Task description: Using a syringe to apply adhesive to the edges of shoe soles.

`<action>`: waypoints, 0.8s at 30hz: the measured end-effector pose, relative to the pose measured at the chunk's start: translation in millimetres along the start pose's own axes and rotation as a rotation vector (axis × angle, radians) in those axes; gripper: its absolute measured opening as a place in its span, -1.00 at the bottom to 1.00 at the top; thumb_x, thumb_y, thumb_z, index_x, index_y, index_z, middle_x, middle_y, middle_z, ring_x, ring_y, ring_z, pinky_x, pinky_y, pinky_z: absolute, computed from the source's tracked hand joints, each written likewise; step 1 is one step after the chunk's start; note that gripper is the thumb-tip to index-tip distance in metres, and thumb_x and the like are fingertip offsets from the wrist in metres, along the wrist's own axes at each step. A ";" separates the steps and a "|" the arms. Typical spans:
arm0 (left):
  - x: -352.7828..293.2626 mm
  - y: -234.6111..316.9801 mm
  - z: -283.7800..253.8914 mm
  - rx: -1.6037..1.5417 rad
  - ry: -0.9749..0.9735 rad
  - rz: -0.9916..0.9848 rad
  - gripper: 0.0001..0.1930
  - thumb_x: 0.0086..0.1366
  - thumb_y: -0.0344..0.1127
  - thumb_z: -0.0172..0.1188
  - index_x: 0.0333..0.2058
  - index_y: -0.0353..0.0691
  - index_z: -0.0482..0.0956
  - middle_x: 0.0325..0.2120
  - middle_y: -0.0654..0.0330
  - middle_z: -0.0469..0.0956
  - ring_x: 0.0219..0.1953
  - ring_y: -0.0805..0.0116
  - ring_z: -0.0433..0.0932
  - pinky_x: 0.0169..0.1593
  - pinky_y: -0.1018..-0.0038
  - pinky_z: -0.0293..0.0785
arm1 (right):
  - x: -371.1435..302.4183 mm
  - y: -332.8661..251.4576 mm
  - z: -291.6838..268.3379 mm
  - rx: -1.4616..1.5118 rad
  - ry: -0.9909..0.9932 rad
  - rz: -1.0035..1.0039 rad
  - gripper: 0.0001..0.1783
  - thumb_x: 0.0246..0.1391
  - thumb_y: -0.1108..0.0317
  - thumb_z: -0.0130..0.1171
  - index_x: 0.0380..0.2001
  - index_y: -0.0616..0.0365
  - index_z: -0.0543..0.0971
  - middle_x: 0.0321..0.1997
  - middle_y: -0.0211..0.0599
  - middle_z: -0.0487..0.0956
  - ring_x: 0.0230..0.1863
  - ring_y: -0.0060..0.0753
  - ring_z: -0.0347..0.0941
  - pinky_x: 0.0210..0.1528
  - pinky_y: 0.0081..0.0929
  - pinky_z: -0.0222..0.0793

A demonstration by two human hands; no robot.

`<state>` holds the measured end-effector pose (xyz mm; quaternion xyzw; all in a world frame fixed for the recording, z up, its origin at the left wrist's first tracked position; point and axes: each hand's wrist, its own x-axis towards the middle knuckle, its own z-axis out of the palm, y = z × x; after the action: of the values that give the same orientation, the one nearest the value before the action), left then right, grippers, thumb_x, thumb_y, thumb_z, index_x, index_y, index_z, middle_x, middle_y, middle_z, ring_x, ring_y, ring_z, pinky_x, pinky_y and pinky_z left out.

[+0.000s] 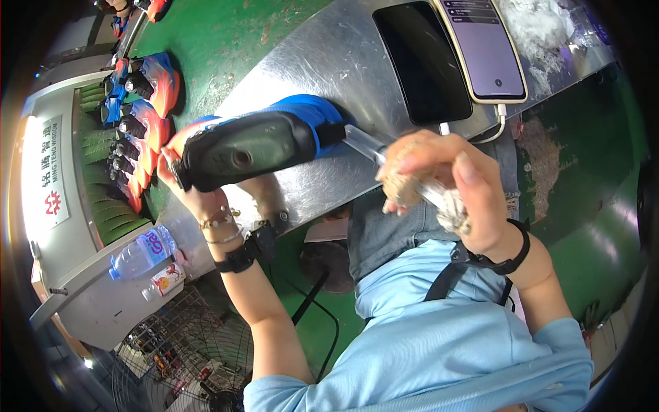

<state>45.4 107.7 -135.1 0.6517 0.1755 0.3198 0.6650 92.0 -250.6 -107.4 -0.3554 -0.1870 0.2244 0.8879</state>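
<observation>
My left hand [195, 196] grips the toe-side end of a blue and orange sports shoe [302, 110], whose dark opening faces up above the metal bench. At the shoe's heel, the tip of a clear plastic stick-like tool [364, 143] touches or nearly touches a dark tab. My right hand [473, 182] is closed round this tool. A whitish, crumpled end [453, 211] shows below the fingers; I cannot tell whether it belongs to the tool. Part of the tool is hidden behind the fingers.
A black phone [422, 65] and a lit phone [484, 51] lie on the metal bench [309, 58], with white cables. White fluff [539, 27] is at far right. Several shoes [147, 89] line a green conveyor [103, 178]. Two bottles [144, 253] and a wire-caged fan [182, 343] are at left.
</observation>
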 end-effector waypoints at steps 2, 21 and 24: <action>-25.3 17.1 17.2 0.203 0.147 -0.054 -0.61 0.25 -0.21 0.02 -0.02 -0.14 0.14 -0.19 0.13 0.40 -0.20 0.32 0.49 -0.25 0.39 0.55 | 5.1 0.4 0.4 -0.050 -0.006 -0.005 -0.58 0.22 0.28 -0.38 -0.21 0.40 0.41 -0.41 -0.20 0.46 -0.41 -0.57 0.35 -0.33 -0.56 0.31; -215.1 47.4 33.5 -0.375 -0.222 -0.919 -0.53 0.02 -0.36 0.25 -0.10 -0.43 0.34 -0.21 0.08 0.49 -0.17 0.33 0.51 -0.06 0.42 0.42 | -13.2 -14.4 24.0 -0.263 0.091 0.236 -0.39 0.20 0.00 -0.55 -0.11 0.29 0.34 -0.27 0.00 0.46 -0.44 -0.29 0.46 -0.40 -0.50 0.38; -210.3 44.6 44.0 -0.389 -0.294 -0.885 -0.46 -0.04 -0.33 0.29 -0.10 -0.44 0.33 -0.22 0.07 0.49 -0.19 0.34 0.51 -0.08 0.43 0.43 | -19.1 -18.2 24.7 -0.235 0.084 0.241 -0.39 0.20 -0.01 -0.55 -0.11 0.27 0.35 -0.25 0.00 0.45 -0.44 -0.29 0.46 -0.41 -0.49 0.38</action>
<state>-89.1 -65.5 -126.0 0.4172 0.2766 -0.0611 0.8636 68.9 -259.0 -80.9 -0.4858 -0.1308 0.2906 0.8139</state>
